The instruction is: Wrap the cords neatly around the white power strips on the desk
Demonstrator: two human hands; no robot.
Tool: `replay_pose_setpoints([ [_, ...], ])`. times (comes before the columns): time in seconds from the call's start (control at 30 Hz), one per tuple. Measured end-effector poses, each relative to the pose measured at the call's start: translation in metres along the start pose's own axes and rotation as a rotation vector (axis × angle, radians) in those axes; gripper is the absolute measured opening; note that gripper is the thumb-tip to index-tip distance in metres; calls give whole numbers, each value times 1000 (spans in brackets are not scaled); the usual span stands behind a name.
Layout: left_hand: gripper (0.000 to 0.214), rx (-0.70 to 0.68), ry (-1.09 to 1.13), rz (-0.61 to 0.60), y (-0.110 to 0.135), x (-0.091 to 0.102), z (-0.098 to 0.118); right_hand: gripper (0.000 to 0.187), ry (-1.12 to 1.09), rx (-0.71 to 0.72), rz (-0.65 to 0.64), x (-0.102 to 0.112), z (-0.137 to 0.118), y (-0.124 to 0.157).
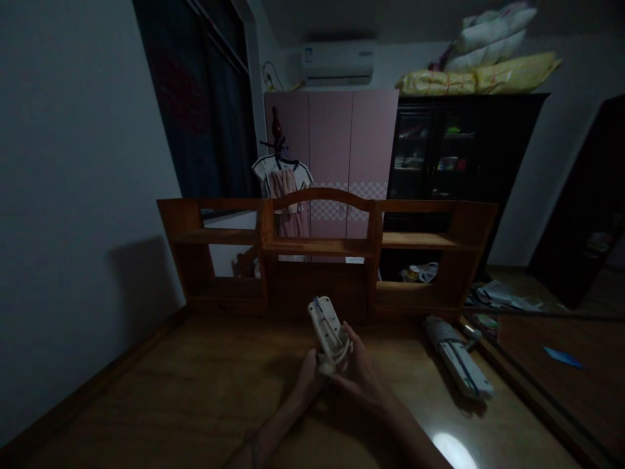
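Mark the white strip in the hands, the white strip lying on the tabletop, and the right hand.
Held white strip (325, 324): head view, upper casing.
Lying white strip (465, 369): head view, mid-casing.
Right hand (367, 376): head view, middle of the hand.

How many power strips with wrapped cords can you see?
2. The first strip is held between the left hand and right hand; the second strip lies on the tabletop to the right. Others could be hidden.
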State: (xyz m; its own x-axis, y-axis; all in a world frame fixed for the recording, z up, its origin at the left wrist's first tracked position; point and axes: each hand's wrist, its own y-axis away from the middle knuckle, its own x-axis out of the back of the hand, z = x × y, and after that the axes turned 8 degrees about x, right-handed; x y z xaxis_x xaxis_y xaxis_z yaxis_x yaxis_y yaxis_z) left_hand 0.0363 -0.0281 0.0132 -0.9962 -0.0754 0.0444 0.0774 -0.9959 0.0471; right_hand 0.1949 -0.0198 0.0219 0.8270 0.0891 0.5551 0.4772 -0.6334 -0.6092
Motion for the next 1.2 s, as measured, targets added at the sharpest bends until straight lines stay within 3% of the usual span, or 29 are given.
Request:
replay_pose_setpoints([
  [0.23,43,-238,-52,-43,6,-3,5,92,-1,1,11,4,-11,-4],
  [0.37,47,-209,-108,8,5,-2,-3,76,-68,-95,73,1,-18,-5],
  [0.5,91,-152,-183,84,8,-8,-4,47,-225,-184,194,-1,-19,-4],
  [0.57,100,-142,-234,68,12,-10,-2,40,-316,-212,228,-3,-14,-3],
  [0.7,100,-199,-333,11,19,-13,2,41,-429,-254,267,-3,-3,-2],
  [0.8,107,-287,-383,12,20,-16,-1,43,-395,-269,269,-3,0,-2],
  [1.0,95,-356,-533,188,22,-15,-4,49,-411,-274,178,-13,-5,-1],
  [1.1,83,-436,-699,195,22,-9,-2,57,-521,-306,124,-21,-1,-1],
  [1.2,80,-512,-870,181,19,-4,-1,57,-617,-302,163,-24,3,-1],
])
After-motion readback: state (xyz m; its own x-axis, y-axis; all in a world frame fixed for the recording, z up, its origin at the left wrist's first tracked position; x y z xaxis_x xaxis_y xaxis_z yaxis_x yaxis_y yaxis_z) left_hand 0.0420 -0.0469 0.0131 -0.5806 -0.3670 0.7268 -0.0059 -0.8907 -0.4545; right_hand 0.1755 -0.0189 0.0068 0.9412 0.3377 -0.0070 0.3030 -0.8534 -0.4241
